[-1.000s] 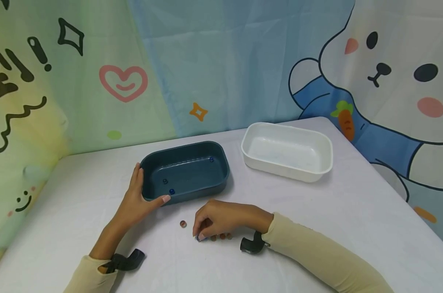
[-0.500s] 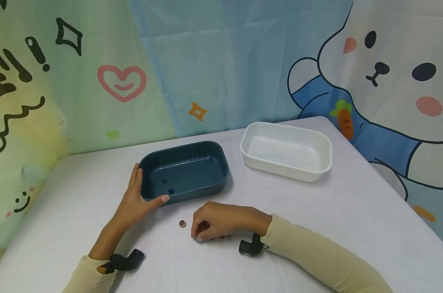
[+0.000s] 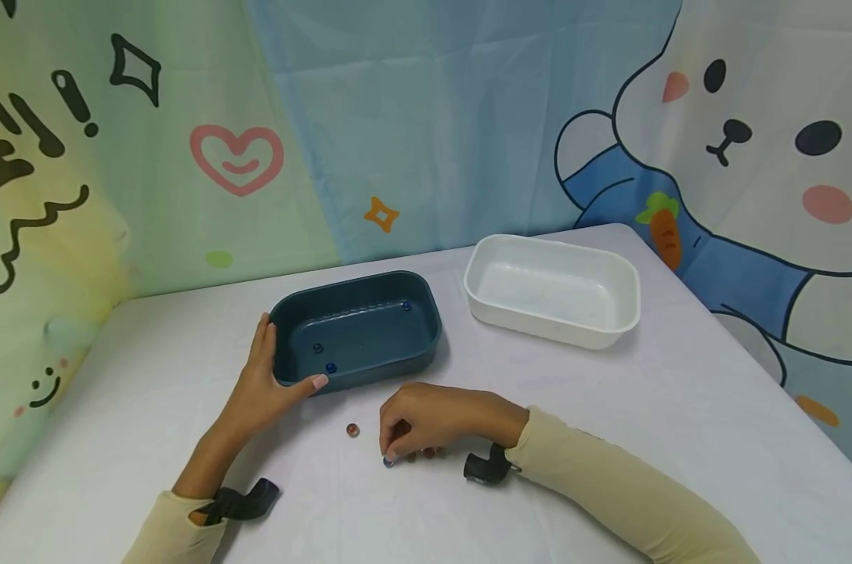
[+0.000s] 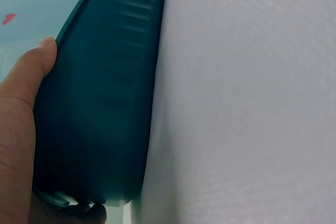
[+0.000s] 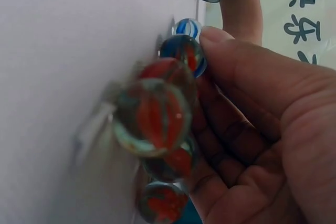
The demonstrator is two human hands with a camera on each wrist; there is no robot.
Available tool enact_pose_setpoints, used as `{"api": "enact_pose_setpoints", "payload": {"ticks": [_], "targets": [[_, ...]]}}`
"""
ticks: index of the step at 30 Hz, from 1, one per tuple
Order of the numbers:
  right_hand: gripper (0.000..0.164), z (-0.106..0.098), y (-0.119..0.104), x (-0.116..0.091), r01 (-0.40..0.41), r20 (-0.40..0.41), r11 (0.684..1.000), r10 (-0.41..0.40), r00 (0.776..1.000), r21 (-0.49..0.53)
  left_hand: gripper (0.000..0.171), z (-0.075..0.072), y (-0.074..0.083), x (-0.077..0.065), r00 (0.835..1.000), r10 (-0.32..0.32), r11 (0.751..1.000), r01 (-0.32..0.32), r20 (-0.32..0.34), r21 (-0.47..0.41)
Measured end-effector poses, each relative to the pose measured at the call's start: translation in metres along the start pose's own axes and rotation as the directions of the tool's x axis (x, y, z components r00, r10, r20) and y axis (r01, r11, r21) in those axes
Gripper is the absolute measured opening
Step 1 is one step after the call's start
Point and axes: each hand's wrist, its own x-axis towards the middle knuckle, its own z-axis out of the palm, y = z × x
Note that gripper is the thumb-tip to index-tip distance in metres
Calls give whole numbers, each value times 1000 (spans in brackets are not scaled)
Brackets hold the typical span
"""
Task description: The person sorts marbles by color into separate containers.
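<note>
Three marbles [image 3: 330, 368] in the tub [image 3: 362, 337], more left out.
Left hand [image 3: 267, 392], spread wide, grips the tub's corner; right hand [image 3: 429, 415], curled, pinches a blue marble [image 3: 388, 462] by red marbles [image 5: 155, 116] on the table [image 3: 574, 423].

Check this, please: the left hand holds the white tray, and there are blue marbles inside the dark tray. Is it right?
Not quite. The left hand holds the dark tray, not the white tray, as the head view shows. There are blue marbles inside the dark tray.
</note>
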Motion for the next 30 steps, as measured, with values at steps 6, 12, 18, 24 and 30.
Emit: {"api": "enact_pose_setpoints", "payload": {"ticks": [6,12,18,24,30], "targets": [[7,-2,4,2,36,-78,999,-38,996,-27,117,0,-1,1,1000,2,1000,-2,1,-7],[8,-5,6,3,40,-109,999,-39,993,7,117,-1,-1,1,1000,2,1000,-2,0,-15],[10,-7,7,3,20,-124,998,-13,992,53,117,-1,0,1,1000,-5,1000,5,1,-8],[10,-10,12,3,63,-170,994,-47,984,91,118,-2,1,0,1000,-7,1000,7,0,-11],[9,-14,12,1,119,-206,978,-83,975,170,118,-2,1,1,1000,-8,1000,8,6,-18]]}}
